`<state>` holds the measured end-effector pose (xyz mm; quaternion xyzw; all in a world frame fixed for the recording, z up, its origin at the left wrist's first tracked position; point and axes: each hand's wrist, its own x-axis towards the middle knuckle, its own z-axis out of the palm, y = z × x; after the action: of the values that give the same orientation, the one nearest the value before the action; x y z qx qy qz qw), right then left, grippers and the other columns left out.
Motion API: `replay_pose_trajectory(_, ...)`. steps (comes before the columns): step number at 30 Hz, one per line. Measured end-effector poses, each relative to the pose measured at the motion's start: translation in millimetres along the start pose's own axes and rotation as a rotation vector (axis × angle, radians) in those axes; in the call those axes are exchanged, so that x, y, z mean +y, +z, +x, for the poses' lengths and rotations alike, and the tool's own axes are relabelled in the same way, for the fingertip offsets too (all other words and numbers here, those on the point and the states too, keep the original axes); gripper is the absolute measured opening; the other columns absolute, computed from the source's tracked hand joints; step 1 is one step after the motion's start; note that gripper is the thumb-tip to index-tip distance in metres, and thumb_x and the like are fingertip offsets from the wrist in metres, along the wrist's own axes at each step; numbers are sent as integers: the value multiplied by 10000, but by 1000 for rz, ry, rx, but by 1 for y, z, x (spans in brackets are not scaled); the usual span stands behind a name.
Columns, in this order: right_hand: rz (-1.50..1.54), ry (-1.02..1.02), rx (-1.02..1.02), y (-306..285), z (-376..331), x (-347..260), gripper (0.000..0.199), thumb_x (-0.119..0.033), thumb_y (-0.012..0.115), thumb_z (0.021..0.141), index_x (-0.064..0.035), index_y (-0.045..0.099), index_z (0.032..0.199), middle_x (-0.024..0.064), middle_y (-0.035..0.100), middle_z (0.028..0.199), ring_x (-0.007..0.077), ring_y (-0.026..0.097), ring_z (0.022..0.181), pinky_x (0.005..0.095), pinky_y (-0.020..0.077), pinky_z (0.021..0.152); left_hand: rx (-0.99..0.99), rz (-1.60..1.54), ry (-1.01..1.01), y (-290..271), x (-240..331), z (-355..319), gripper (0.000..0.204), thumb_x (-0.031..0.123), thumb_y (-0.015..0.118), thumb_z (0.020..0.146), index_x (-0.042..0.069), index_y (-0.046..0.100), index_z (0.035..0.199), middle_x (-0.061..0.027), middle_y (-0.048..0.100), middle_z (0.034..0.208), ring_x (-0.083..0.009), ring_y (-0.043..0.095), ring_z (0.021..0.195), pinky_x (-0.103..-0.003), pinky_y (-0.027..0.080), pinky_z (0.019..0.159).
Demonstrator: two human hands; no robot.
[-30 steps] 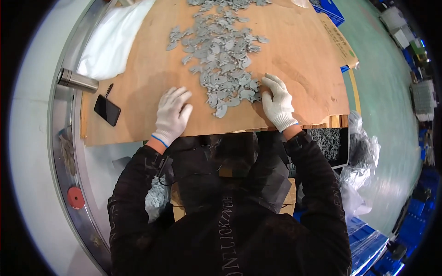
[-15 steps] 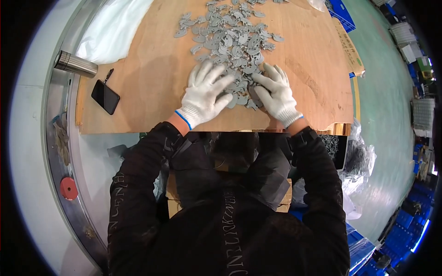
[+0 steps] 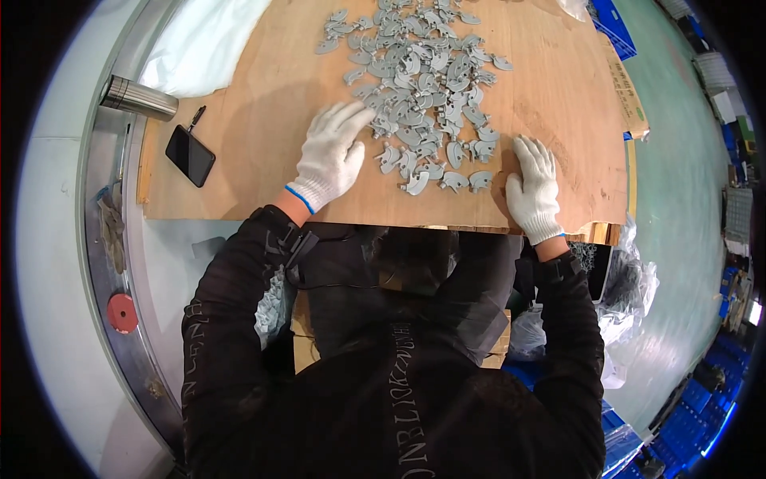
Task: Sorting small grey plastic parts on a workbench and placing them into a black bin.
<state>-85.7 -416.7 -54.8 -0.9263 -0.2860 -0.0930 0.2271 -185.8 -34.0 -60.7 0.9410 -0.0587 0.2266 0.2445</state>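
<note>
A loose heap of small grey curved parts point(image 3: 431, 88) spreads over the wooden tabletop point(image 3: 271, 144), thinning out toward the near edge. At its left side my left hand point(image 3: 331, 152), in a white knitted glove with a blue cuff edge, lies with fingers extended; the fingertips come close to the nearest parts. My right hand point(image 3: 533, 184), gloved the same way, rests flat on the wood to the right of the heap, apart from it. Neither hand holds anything.
On the left of the table lie a black phone point(image 3: 190, 158) and a pen point(image 3: 198, 118), with a steel flask point(image 3: 140, 97) beyond them. White sheeting point(image 3: 203, 48) covers the far left corner. A cardboard piece point(image 3: 625, 92) and blue crate point(image 3: 613, 30) stand along the right edge.
My hands have moved apart, left hand leftward and right hand rightward, off the heap. The near parts lie more spread out. The whole view has shifted slightly.
</note>
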Motion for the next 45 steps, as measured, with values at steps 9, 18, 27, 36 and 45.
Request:
replay_pose_trajectory(9,-44,-53,-51,14,27,-27,680,-19,568,840,-46,550,1519,200,539,1568,412,431,1507,549,279,1300,13,49,-99,9,5,30,644,-28,654,806,151,614,1423,-130,561,1536,-392,476,1467,-531,363,1241)
replay_pose_trajectory(18,-69,-72,-77,29,44,-51,693,-17,570,841,-67,542,1532,202,530,1566,417,421,1504,558,286,1294,-138,191,-16,17,3,44,574,73,641,897,179,585,1458,-94,555,1537,-346,459,1494,-514,315,1284)
replay_pose_trajectory(27,-54,-136,-80,50,33,-87,691,-32,573,853,-76,530,1542,186,534,1571,417,437,1500,561,289,1294,-182,90,80,22,33,15,550,79,596,957,156,565,1500,-121,571,1570,-378,489,1488,-515,309,1301)
replay_pose_trajectory(36,-7,-174,-91,31,-31,-111,663,-50,585,877,-60,529,1538,190,551,1562,420,453,1495,566,293,1288,-265,-21,167,2,77,-56,480,100,565,1008,134,571,1486,-126,589,1561,-357,519,1478,-506,316,1298)
replay_pose_trajectory(45,56,-239,-87,14,-84,-117,648,-39,633,869,-55,553,1512,210,566,1538,439,461,1486,574,291,1287,-368,-64,260,-16,104,-84,456,67,617,965,131,631,1416,-130,638,1495,-357,554,1444,-523,392,1258)
